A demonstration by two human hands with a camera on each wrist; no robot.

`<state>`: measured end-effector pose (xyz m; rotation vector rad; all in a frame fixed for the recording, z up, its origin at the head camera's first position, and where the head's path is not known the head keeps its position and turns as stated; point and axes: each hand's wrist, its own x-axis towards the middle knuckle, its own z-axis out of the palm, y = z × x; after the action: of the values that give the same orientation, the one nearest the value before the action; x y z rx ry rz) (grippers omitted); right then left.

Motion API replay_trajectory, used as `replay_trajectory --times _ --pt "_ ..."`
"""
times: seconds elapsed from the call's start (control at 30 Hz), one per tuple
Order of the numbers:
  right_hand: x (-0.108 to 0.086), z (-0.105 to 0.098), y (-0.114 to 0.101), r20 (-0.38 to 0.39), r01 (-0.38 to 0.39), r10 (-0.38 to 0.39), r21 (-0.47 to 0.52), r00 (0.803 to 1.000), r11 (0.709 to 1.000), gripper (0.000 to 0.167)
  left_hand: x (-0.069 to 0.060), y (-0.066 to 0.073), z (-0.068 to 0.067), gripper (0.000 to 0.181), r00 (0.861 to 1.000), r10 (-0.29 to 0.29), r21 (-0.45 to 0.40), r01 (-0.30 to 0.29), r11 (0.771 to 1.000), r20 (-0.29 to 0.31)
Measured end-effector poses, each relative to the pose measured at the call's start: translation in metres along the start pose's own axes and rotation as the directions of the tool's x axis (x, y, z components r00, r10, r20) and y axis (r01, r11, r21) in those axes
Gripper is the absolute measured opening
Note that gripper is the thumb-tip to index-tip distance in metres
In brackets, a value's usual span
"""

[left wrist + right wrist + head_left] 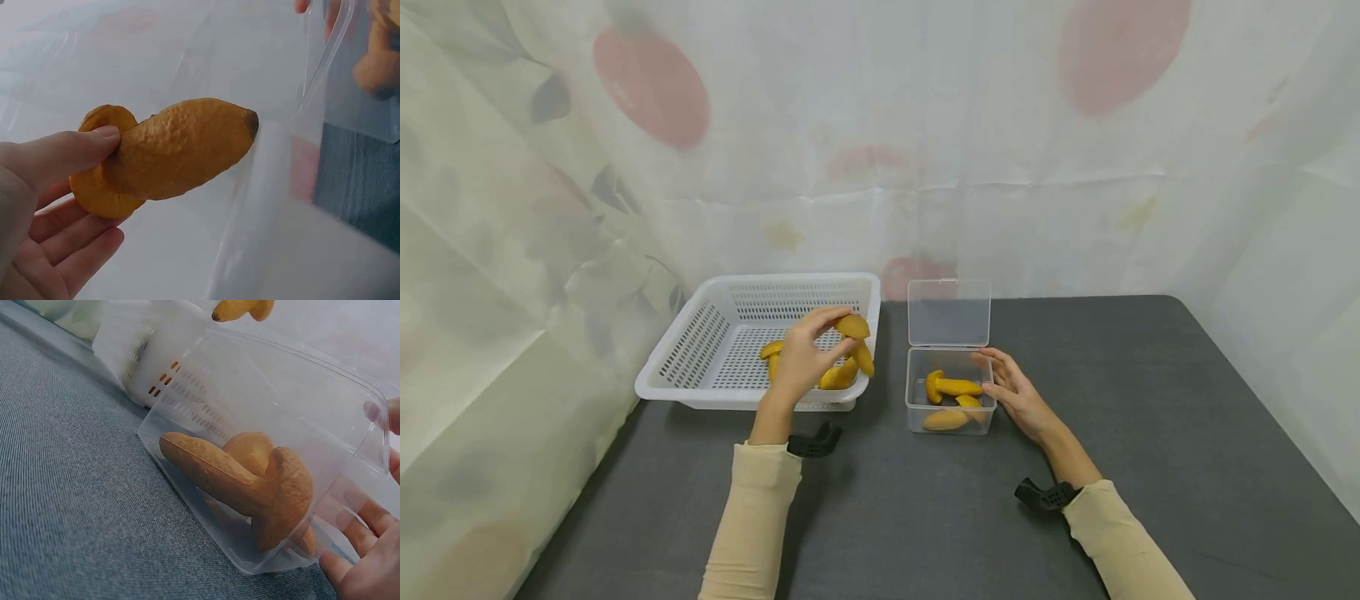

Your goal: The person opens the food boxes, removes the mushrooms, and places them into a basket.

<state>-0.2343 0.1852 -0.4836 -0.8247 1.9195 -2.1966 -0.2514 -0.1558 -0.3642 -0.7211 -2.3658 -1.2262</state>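
My left hand [801, 367] pinches a yellow mushroom [187, 150] by its cap, thumb on one side and fingers beneath. In the head view it is over the right end of a white perforated basket [722, 393]. Two more yellow mushrooms show in there, one by the wrist [771, 352], another [838, 375] under the held one. To the right stands a clear plastic box [187, 406], its hinged lid [949, 312] raised at the back. Yellow mushrooms [212, 472] lie inside it, partly overlapping. Around its right side my right hand [1021, 400] holds the box, thumb near the front and fingers toward the back corner.
Basket and box stand side by side on a dark grey tabletop [880, 517], with a narrow gap between them. A pale printed curtain [970, 150] hangs behind the table and along the left. Each wrist wears a black strap mount [816, 442].
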Motion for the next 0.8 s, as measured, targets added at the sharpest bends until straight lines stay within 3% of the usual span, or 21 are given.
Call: replay_trajectory --times 0.2,0.5,0.8 --pt "-0.001 -0.001 0.001 0.000 -0.003 0.003 -0.009 1.000 1.000 0.055 -0.003 -0.005 -0.011 0.043 0.999 -0.038 0.001 0.038 0.999 -0.034" --pt "0.000 -0.001 0.000 0.001 0.005 -0.005 -0.011 1.000 1.000 0.055 -0.008 -0.017 -0.020 0.043 0.997 -0.024 0.015 0.025 1.000 -0.073" --pt "0.000 0.000 0.000 0.007 0.007 -0.007 -0.002 1.000 1.000 0.056 -0.020 -0.031 -0.030 0.045 0.991 -0.105 0.070 0.110 0.991 -0.078"
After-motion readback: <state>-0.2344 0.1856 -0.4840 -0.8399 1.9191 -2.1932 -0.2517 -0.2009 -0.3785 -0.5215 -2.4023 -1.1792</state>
